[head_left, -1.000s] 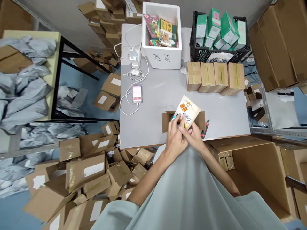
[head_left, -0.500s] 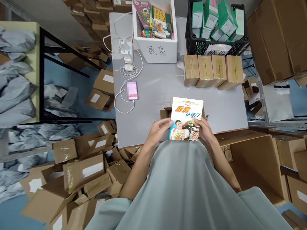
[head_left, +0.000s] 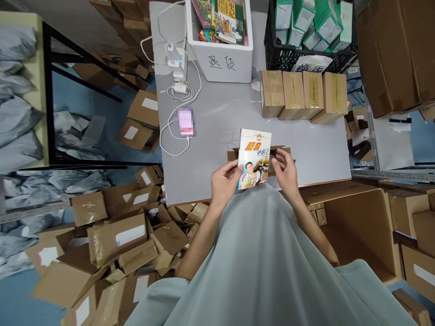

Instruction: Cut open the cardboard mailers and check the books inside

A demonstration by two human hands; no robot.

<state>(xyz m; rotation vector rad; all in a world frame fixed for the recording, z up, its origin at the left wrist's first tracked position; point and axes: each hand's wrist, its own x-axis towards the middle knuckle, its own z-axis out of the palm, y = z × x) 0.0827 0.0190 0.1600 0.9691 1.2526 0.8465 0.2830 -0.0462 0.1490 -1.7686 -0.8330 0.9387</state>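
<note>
A book (head_left: 254,158) with a white cover, orange and blue lettering and pictures of food and a person is tilted up in front of me. My left hand (head_left: 224,181) grips its left edge, thumb on the cover. My right hand (head_left: 286,174) is just off the book's right edge, fingers apart, holding nothing. Behind the book sits an open cardboard box (head_left: 286,151) on the grey table (head_left: 217,122), largely hidden by the book and my right hand.
A white foam box (head_left: 224,68) of books and a black crate (head_left: 272,61) of green boxes stand at the back. Several taped cartons (head_left: 299,97) line up before the crate. At left lie a charging phone (head_left: 186,122) and cables. Cardboard boxes (head_left: 118,235) crowd the floor.
My right hand has come away from the book and its fingers have opened. The book has turned and shifted slightly left in my left hand, showing more of the box behind.
</note>
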